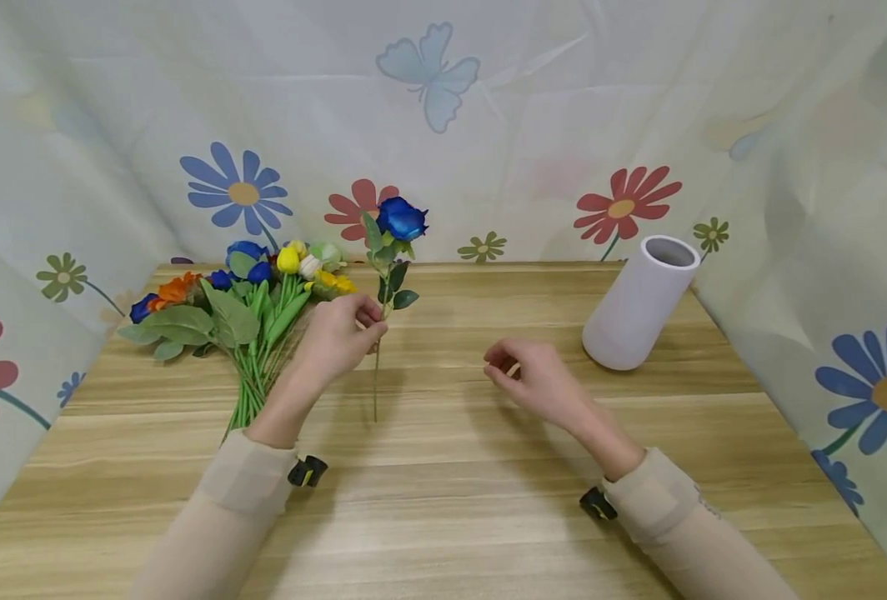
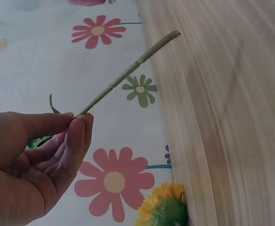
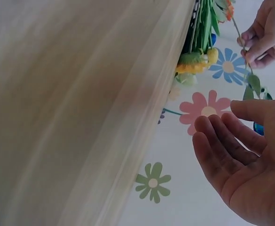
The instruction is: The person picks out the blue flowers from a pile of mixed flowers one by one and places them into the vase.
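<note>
A blue artificial rose [image 1: 402,219] with green leaves stands upright above the table, its stem pinched between the thumb and fingers of my left hand [image 1: 342,335]. In the left wrist view the bare lower stem [image 2: 123,76] sticks out past the fingertips of that hand [image 2: 38,165]. My right hand [image 1: 537,379] hovers over the table with loosely bent fingers and nothing in them; in the right wrist view its palm [image 3: 255,179] shows bare. To the right of it a white vase [image 1: 638,308] stands on the table.
Left of my left hand lies a bunch of artificial flowers [image 1: 252,350] in blue, orange, yellow and white, its green stems toward me. The wooden table [image 1: 428,492] meets a flower-printed curtain [image 1: 503,125] at the back and sides.
</note>
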Demonstrator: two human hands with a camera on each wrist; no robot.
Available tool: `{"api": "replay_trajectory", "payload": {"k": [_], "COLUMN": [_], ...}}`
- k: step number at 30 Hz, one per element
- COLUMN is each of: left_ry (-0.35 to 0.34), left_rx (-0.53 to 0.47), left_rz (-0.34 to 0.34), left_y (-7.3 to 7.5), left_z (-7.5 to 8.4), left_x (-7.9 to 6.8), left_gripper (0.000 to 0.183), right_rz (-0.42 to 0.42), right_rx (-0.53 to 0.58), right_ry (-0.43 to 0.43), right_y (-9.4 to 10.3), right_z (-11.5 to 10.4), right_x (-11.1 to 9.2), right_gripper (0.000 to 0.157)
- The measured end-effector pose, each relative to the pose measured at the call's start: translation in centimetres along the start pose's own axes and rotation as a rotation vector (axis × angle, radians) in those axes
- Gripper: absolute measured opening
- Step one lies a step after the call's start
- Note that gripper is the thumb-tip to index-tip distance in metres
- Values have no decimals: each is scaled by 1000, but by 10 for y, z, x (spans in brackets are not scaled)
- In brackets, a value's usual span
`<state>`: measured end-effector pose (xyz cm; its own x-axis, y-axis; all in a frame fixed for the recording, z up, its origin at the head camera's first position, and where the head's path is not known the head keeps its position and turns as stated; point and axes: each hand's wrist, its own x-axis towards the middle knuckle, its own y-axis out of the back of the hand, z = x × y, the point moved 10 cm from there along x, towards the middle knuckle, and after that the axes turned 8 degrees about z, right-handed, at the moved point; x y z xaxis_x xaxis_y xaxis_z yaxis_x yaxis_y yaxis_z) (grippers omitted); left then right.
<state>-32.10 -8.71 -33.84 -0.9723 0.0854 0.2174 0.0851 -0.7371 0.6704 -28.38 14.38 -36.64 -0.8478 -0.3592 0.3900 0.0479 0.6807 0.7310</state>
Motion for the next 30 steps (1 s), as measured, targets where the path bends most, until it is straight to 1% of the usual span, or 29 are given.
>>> {"api": "replay_trajectory", "payload": {"k": [7,15,18,23,30], "left_ry": [-18,-38,-62,-94,-106], "left_rx": [-75,-126,-156,-216,-246], "left_rz": [-11,-14,-10,-3,-6], "left_y": [-11,-18,-20,-24,-29], "left_z": [8,14,16,20,27], "left_x": [-1,-2,-3,-4,-4], "left_gripper": [10,12,12,14,13], "right_rz": [-28,-37,-44,-39,-25], "right_rx": [18,44,50,74,91], "right_ry": [10,10,4,1,23], "right_y": [-9,-13,-17,-22,-26], "right_z": [-10,-16,-17,-21,-31], "right_x": [1,2,2,2,5], "right_gripper": [9,7,8,9,11]}}
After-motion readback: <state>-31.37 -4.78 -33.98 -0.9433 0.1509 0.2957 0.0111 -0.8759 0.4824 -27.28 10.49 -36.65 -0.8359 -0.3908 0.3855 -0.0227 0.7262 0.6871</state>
